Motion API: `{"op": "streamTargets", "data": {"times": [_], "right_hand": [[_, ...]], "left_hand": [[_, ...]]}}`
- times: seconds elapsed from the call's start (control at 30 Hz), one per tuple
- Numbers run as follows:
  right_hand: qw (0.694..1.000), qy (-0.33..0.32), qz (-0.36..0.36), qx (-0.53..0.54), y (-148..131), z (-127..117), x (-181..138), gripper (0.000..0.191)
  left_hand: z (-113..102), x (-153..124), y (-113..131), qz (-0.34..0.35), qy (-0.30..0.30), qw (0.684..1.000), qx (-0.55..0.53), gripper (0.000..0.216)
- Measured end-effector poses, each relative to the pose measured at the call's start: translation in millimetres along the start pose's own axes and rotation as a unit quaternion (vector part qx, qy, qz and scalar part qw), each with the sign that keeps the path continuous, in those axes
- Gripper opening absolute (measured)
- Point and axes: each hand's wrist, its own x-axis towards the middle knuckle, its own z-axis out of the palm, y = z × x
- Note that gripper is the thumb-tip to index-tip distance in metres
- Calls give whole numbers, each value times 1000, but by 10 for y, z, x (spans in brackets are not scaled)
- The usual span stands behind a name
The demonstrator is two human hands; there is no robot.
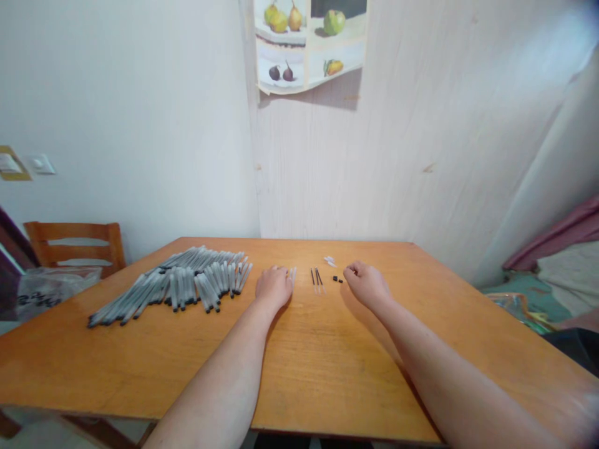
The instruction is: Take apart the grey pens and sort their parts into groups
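Note:
My left hand (274,285) rests on the wooden table (327,362) with fingers curled, touching a clear pen barrel (292,274) at its fingertips. My right hand (365,282) lies to the right, fingers curled in a loose pinch; what it holds, if anything, is hidden. Between the hands lie two or three thin dark pen refills (317,278). Small black caps (337,279) sit just left of my right hand, and a small clear piece (330,260) lies a little farther back. A large pile of grey pens (180,284) spreads out left of my left hand.
The table stands against a pale wall corner with a fruit poster (309,43) above. A wooden chair (75,246) and a plastic bag (49,287) are at the left edge. Bedding and cloth (556,268) lie at the right.

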Motion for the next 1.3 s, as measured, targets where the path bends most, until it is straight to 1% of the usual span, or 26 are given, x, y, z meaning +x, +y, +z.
{"op": "streamTargets", "data": {"times": [0.1,0.2,0.3,0.43,0.53,0.63,0.8,0.9,1.03,1.13,1.3], "right_hand": [[999,-32,-3,3,27,-19,-24,27],[999,-52,-6,-5,32,21,-70,28],[999,-35,2,-17,37,54,-99,31],[999,-20,9,-26,78,58,-104,31],[999,-26,3,-21,126,64,-90,30],[999,-31,12,-17,180,87,-59,29],[999,-28,24,-14,261,128,-6,29],[999,-26,26,-17,276,139,8,30],[999,-30,27,-24,262,142,12,31],[999,-30,23,-30,253,140,13,32],[999,-27,23,-29,256,138,14,33]], "left_hand": [[8,-64,132,65,15,998,0,36],[-2,-138,270,122,-4,993,-1,35],[-14,-198,369,165,-26,986,1,35],[-19,-236,434,203,-43,978,0,35],[-22,-247,464,208,-51,977,-5,34],[-23,-251,486,201,-55,978,-7,33],[0,-241,482,211,-38,977,7,31],[5,-243,488,213,-29,976,12,32],[-16,-266,541,205,-38,978,17,36],[-14,-280,572,220,-39,975,20,38],[28,-280,555,246,-13,969,22,38]]}}
